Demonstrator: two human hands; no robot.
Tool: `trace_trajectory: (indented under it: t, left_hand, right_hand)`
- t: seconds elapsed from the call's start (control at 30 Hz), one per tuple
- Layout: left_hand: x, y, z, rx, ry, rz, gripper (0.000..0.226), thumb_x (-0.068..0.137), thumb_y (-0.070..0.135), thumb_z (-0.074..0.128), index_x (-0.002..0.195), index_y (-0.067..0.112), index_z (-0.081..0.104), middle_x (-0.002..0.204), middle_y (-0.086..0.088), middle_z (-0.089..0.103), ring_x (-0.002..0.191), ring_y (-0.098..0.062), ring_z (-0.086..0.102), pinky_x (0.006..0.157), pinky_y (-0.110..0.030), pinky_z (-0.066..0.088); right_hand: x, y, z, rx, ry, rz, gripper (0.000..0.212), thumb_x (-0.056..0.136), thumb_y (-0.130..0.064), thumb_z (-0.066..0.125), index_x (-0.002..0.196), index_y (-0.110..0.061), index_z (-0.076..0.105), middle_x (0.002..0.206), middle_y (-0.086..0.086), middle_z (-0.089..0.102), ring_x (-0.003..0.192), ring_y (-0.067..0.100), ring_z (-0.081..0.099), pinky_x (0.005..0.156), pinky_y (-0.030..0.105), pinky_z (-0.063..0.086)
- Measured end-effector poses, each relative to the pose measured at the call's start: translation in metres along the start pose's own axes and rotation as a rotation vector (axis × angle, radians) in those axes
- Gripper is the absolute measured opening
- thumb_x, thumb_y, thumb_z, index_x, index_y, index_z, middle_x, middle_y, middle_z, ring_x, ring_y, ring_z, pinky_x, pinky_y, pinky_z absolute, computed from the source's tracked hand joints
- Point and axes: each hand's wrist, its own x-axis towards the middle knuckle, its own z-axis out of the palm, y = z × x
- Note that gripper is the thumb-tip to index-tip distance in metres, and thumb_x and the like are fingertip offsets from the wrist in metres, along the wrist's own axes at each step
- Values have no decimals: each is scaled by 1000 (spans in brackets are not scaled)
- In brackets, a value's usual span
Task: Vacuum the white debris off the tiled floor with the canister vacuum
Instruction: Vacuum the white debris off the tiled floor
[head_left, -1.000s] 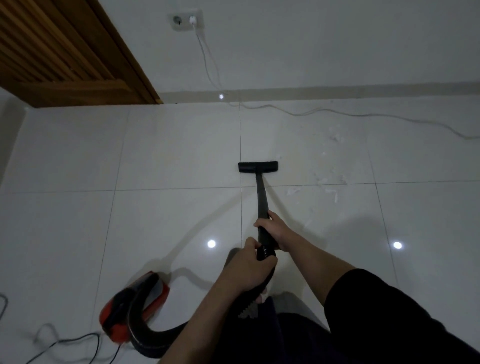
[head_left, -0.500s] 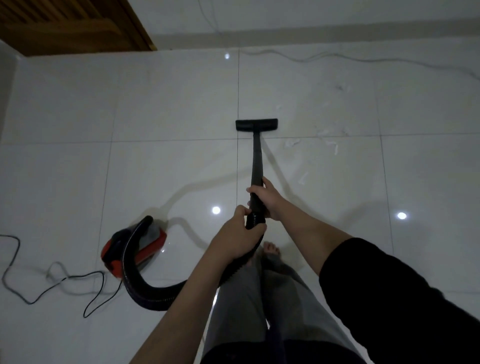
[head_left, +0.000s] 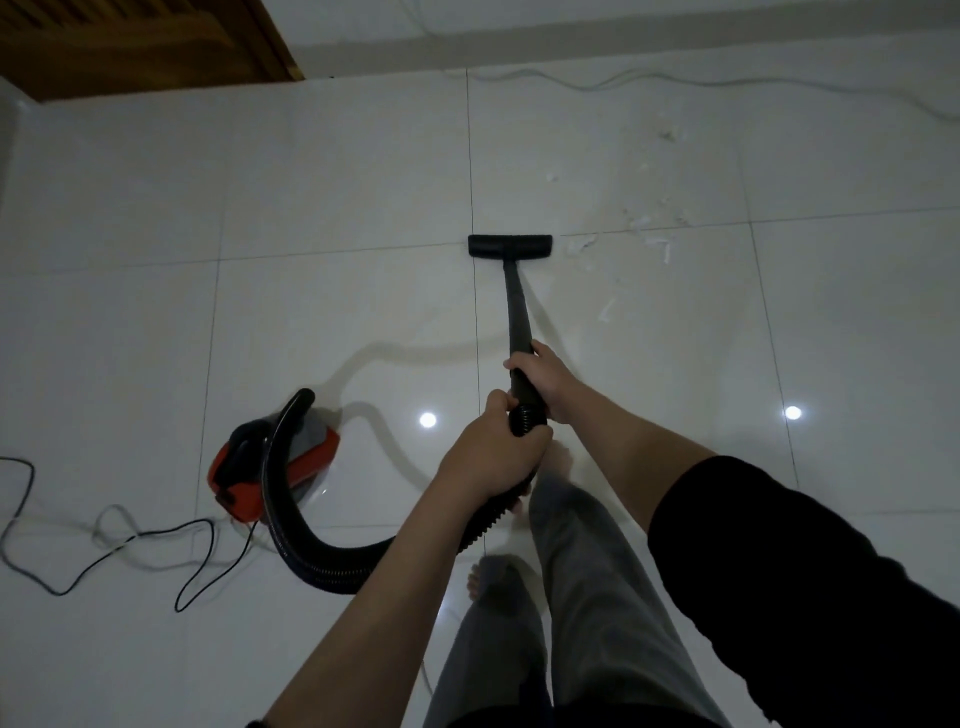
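Both hands hold the vacuum's black wand (head_left: 517, 312). My right hand (head_left: 545, 382) grips it higher up, and my left hand (head_left: 491, 454) is closed around the ribbed hose end just behind. The flat black floor nozzle (head_left: 509, 246) rests on the white tiled floor (head_left: 337, 182), by a tile joint. White debris (head_left: 649, 228) lies scattered just right of the nozzle and further back right. The red and black canister (head_left: 270, 467) sits on the floor to my left, with the black hose (head_left: 311, 545) curving from it to my hands.
A thin black power cord (head_left: 104, 551) loops over the floor at left. A pale cable (head_left: 675, 80) runs along the far wall. A wooden door (head_left: 140, 41) stands at the top left. My bare feet (head_left: 491, 577) and grey trouser legs are below the hands.
The view has tilted down and back, so the socket and wall have left the frame. The nozzle has come back toward me across the tile joint. Both hands keep their grip.
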Motion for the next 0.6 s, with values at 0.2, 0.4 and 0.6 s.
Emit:
trace_trajectory:
  t: [0.2, 0.4, 0.6]
  left_hand:
    - [-52, -64, 23, -26, -21, 4, 38, 94, 32, 54, 126, 26, 34, 88, -7, 64, 63, -24, 66, 60, -40, 61]
    - [-92, -110, 52, 27, -4, 29, 34, 89, 39, 54, 117, 29, 37, 87, -6, 68, 77, -28, 70, 78, -51, 59]
    - [-121, -136, 88, 20, -5, 29, 34, 89, 41, 53, 117, 29, 37, 86, -7, 69, 79, -30, 69, 79, -52, 58]
  right_hand:
    - [-46, 68, 24, 19, 11, -20, 50, 72, -25, 64, 118, -21, 44, 88, 8, 55, 68, 25, 56, 61, 37, 50]
    - [-81, 126, 35, 48, 5, 11, 62, 72, -26, 65, 128, -30, 39, 89, 8, 54, 64, 24, 56, 56, 34, 49]
    - [-114, 169, 29, 34, 18, 33, 71, 79, -21, 61, 145, -23, 35, 78, 6, 56, 52, 19, 57, 55, 33, 47]
